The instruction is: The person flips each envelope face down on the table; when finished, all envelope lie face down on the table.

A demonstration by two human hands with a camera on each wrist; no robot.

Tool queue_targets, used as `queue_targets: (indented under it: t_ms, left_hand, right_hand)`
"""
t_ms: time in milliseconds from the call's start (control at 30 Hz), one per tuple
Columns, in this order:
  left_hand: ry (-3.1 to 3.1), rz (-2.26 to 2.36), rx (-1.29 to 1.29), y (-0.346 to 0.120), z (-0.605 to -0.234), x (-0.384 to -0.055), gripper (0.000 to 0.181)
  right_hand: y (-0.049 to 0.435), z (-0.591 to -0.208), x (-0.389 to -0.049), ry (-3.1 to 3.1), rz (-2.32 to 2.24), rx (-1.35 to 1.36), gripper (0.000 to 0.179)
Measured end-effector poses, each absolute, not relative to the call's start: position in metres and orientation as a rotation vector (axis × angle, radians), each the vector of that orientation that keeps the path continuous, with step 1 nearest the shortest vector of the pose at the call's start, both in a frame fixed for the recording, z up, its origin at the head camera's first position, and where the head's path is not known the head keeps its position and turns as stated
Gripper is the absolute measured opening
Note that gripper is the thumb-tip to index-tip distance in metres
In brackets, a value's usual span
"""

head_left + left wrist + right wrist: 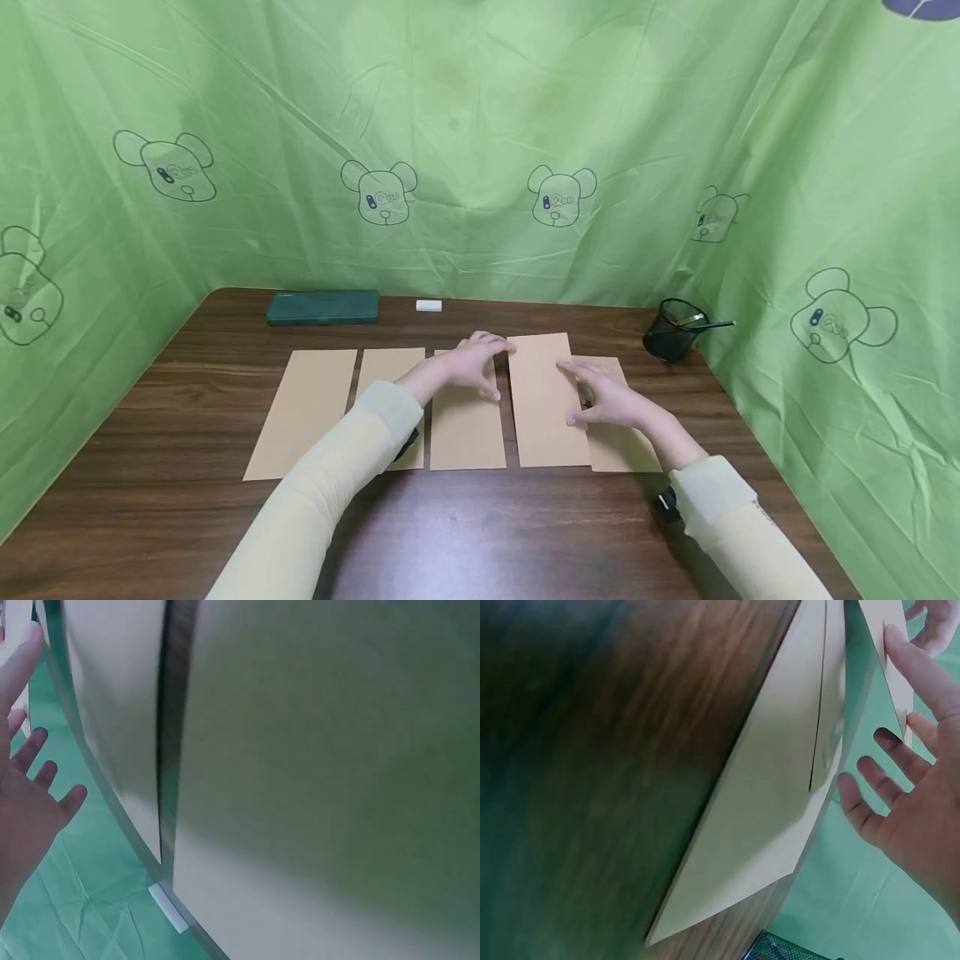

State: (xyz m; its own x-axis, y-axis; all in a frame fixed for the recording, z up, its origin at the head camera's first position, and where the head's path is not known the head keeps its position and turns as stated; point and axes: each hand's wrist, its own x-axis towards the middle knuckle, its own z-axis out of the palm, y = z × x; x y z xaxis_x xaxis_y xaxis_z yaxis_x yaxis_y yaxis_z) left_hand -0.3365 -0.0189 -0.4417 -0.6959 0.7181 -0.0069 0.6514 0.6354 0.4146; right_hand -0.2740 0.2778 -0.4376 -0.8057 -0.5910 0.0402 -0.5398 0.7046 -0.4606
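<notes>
My right hand [617, 402] holds a tan card [546, 417] by its right side, with thumb and index finger lying over it. In the right wrist view, this card [900, 679] is raised above the others, near the thumb tip. At its far left edge, my left hand [472, 364] touches with one fingertip, the thumb spread apart over a neighbouring card [467, 437]. A further tan card [628, 450] lies partly under the raised one and my right hand. To the left, two more cards lie flat, the outer one [303, 417] fully in sight and the inner one [390, 362] partly behind my left forearm.
At the back of the brown wooden table [450, 533] lie a dark green case [322, 307] and a small white block [429, 306]. A black mesh pen holder [670, 337] stands at the right, a pen sticking out sideways. Green curtains [465, 83] enclose the table.
</notes>
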Motion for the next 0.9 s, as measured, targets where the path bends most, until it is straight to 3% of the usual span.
queue_targets:
  t_ms: [900]
  left_hand:
    - [2.659,0.304,1.105,-0.020,-0.453,-0.332,0.094]
  right_hand:
    - [0.272,-0.450,-0.275,2.725,-0.533,-0.786,0.089]
